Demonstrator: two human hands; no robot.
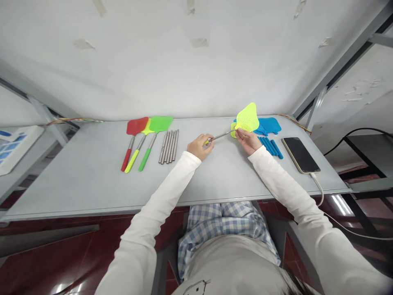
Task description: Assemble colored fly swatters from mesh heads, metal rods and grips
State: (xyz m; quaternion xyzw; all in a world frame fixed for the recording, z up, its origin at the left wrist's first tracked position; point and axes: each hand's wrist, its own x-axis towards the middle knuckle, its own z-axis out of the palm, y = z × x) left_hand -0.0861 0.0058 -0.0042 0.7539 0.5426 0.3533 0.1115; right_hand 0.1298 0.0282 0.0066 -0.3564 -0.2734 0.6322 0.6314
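Between my hands is a yellow fly swatter with a thin metal rod, held tilted above the table. My left hand is closed around its yellow grip at the rod's lower end. With my right hand I pinch the neck where the rod meets the perforated head. Behind that head, part of another yellow swatter head shows, beside blue swatter heads. Several blue grip tubes lie just right of my right hand. Left of my left hand is a row of several metal rods.
Red, yellow and green fly swatters lie at the table's left. A phone with a white cable rests at the right. The grey table meets a white wall; metal frame posts stand at both sides.
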